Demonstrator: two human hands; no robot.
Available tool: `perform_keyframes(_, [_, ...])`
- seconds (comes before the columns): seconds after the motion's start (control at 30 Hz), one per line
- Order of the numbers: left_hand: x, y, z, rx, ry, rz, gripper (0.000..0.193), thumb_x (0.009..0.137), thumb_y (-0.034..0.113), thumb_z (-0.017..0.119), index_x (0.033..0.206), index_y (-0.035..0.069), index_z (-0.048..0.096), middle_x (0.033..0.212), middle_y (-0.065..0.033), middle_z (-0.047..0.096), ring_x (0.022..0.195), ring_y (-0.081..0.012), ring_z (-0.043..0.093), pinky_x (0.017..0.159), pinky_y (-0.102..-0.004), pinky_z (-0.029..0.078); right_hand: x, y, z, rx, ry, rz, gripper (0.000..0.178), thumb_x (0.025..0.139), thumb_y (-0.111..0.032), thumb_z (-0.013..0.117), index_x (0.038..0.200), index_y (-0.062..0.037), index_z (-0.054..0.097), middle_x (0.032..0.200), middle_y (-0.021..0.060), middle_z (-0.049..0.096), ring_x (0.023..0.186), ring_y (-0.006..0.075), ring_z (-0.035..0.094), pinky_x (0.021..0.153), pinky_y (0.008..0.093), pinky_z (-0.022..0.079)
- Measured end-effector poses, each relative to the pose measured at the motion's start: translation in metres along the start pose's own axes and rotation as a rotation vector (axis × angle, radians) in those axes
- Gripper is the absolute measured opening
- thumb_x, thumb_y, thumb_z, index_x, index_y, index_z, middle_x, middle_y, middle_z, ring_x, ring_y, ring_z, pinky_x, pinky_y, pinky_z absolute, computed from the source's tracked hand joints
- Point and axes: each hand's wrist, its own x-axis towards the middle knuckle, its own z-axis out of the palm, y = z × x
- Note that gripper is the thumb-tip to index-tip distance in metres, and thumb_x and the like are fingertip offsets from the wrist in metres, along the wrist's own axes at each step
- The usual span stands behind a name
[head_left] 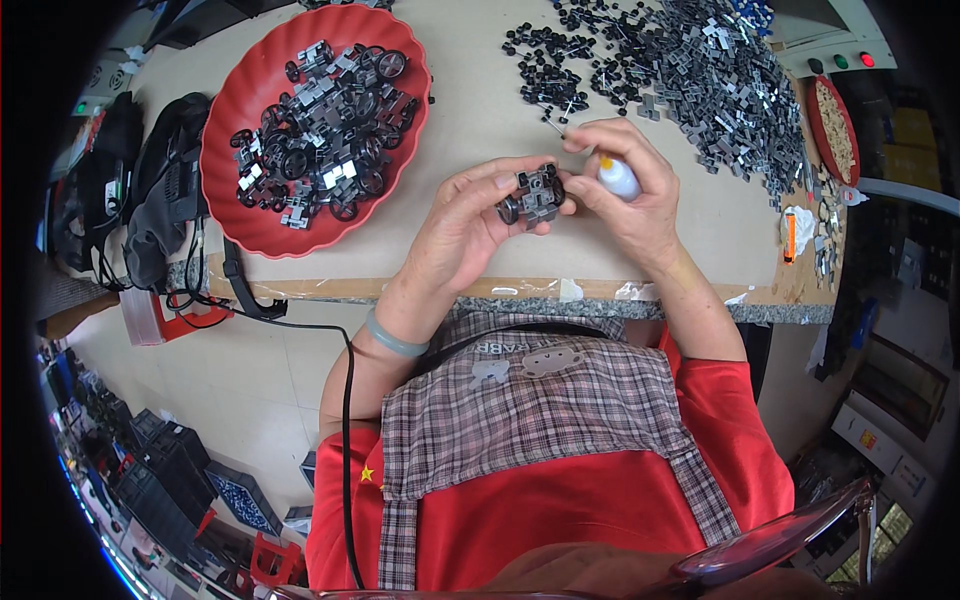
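Head view is showing the left hand [460, 222] grasping a small black-and-grey plastic wheeled chassis [540, 197] over the beige tabletop [725, 235], while the right hand [645, 215] is clasping a small white bottle with a yellow tip [620, 181] just beside it. A large red scalloped plastic bowl [222, 172] is holding more wheeled pieces at left, and small grey plastic parts [722, 95] are lying heaped at far right.

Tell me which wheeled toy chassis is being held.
The grey chassis in the left hand; the other wheeled chassis lie piled in the scalloped red bowl.
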Motion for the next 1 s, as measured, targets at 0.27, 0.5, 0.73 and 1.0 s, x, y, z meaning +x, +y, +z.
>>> perform_keyframes(0.27, [0.003,-0.002,-0.008,-0.097,-0.041,-0.037,0.043,0.094,0.024,0.037,0.117,-0.008,0.051,0.107,-0.0234,0.061,0.09,-0.0286,0.064,0.071,-0.0301,0.051,-0.012,0.0,-0.006,0.603,-0.012,0.276,0.04,0.08,-0.011,0.068,0.114,-0.0038,0.047,0.106,0.0104,0.052,0.09,0.0127,0.055,0.074,0.0261,0.049])
perform_keyframes(0.5, [0.003,0.001,-0.005,-0.105,-0.009,-0.055,0.051,0.09,0.03,0.043,0.12,-0.011,0.046,0.111,-0.0255,0.057,0.093,-0.0312,0.061,0.072,-0.0311,0.051,-0.011,-0.002,-0.009,0.311,0.108,0.184,0.044,0.076,-0.013,0.074,0.113,-0.0018,0.051,0.099,0.0091,0.057,0.091,0.0139,0.058,0.079,0.0262,0.05])
perform_keyframes(0.73, [0.001,0.001,-0.003,-0.066,0.044,-0.057,0.054,0.088,0.03,0.046,0.12,-0.013,0.046,0.112,-0.0248,0.056,0.091,-0.0322,0.062,0.08,-0.0351,0.051,-0.013,-0.006,0.002,0.261,0.235,-0.027,0.047,0.078,-0.012,0.073,0.118,0.0007,0.051,0.093,0.0111,0.063,0.086,0.0152,0.062,0.075,0.0251,0.051])
perform_keyframes(1.0, [0.002,0.002,0.0,-0.068,0.069,-0.044,0.052,0.086,0.028,0.048,0.117,-0.014,0.048,0.111,-0.0235,0.056,0.093,-0.0329,0.061,0.087,-0.0386,0.049,-0.014,-0.008,-0.002,-0.075,0.246,-0.251,0.052,0.083,-0.024,0.067,0.123,0.0032,0.049,0.083,0.0141,0.066,0.075,0.0188,0.065,0.063,0.0265,0.051])
